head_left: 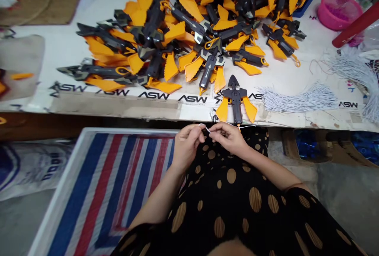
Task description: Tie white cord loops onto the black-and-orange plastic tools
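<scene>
Both my hands pinch a thin white string [207, 129] in front of the table's near edge. My left hand [188, 143] has its fingertips closed on one part of it, and my right hand [227, 137] grips it a little to the right. Just beyond my right hand, a black toy plane with orange wings [236, 100] lies at the table edge, its nose pointing away from me. An orange tip at its near end reaches down by my right hand, and white string runs past it. Whether the string is tied to it I cannot tell.
A heap of similar black-and-orange toys [154, 38] spreads over the table, with a blue crate [303, 9] of more behind. Bundled white strings [299, 97] lie to the right, near a pink basket [337, 11] and a red tube [357, 25]. Below left is a striped sheet [118, 185].
</scene>
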{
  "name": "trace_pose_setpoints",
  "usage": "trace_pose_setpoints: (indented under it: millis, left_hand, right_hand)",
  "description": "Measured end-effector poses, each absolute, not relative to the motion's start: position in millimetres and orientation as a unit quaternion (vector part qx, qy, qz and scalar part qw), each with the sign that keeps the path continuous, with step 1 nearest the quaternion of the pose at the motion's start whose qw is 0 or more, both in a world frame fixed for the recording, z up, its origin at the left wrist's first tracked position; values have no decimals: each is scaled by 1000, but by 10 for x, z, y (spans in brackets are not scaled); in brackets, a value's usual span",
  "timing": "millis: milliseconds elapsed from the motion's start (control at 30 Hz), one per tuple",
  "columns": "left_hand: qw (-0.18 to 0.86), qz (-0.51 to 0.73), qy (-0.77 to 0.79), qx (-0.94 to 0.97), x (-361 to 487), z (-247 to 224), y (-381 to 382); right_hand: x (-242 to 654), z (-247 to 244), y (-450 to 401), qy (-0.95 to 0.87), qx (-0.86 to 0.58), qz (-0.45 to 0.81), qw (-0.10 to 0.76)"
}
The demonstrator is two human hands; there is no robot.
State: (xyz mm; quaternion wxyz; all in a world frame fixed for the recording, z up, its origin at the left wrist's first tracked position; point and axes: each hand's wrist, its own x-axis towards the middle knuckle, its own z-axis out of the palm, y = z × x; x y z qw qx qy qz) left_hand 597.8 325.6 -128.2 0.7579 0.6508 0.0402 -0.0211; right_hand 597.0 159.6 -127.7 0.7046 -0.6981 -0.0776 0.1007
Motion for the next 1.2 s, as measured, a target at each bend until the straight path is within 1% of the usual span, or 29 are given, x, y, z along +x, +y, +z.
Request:
trace_pose_setpoints:
  millis: [67, 167, 233, 333, 400, 500, 567, 633, 700, 767, 800, 833, 867, 900, 933, 1033, 1100, 1133, 1200]
  left_hand:
    - [656, 49, -17, 753, 6012, -1298, 3259]
    - [485, 132, -178, 846, 6106, -1328, 3350]
    - [405, 140, -270, 862, 6186, -1347, 3439]
    - [356, 90, -344, 864, 6286, -1356, 3556]
    - [360, 58, -361, 858, 6321, -1351, 3590]
    - [410, 58, -340, 845, 6306, -1343, 3538]
    - [466, 77, -280, 836, 6254, -1343, 3439]
    - [550, 63, -183, 812, 6187, -1350, 3320]
    - [663, -40, -90, 742, 6135, -1368, 3219]
    - [748, -182, -36, 637, 6120, -1389, 3168]
    - [766, -228, -24, 601, 6126, -1396, 3164]
    - [767, -245, -22, 593, 6137, -1398, 3174]
    - [753, -233, -28, 615, 6152, -1395, 3193]
    - [729, -198, -41, 654, 6169, -1387, 3217]
    - [699, -152, -62, 696, 6185, -1376, 3241]
    - [631, -36, -139, 763, 6218, -1344, 3286]
    - [618, 3, -174, 767, 6226, -1342, 3281]
    - [614, 13, -184, 767, 6224, -1347, 3270]
    - [609, 27, -188, 770, 6207, -1359, 3238]
  right_hand:
    - [5981, -1257, 1574, -34, -677, 113, 726]
    - [6013, -1211, 1525, 15, -643, 148, 751]
    - [6036, -1185, 1489, 35, -636, 172, 751]
    - [6064, -1175, 1448, 59, -641, 191, 741]
    - [6075, -1189, 1437, 60, -644, 198, 737]
    - [6065, -1233, 1441, 37, -658, 206, 723]
    - [6037, -1263, 1448, 17, -679, 190, 709]
    - [6001, -1281, 1444, -23, -718, 136, 682]
    - [5975, -1279, 1418, -93, -777, 52, 621]
    - [5970, -1258, 1374, -179, -830, -18, 528]
    - [5975, -1243, 1351, -215, -848, -34, 483]
    - [5984, -1227, 1331, -240, -860, -36, 449]
    - [5994, -1211, 1316, -251, -866, -28, 431]
    - [6003, -1198, 1307, -245, -866, -9, 435]
    - [6009, -1189, 1304, -224, -858, 21, 462]
    - [6014, -1188, 1324, -112, -775, 150, 604]
    - [6008, -1204, 1346, -52, -710, 212, 670]
    - [6003, -1213, 1357, -37, -692, 223, 685]
    - [5990, -1227, 1376, -25, -690, 206, 694]
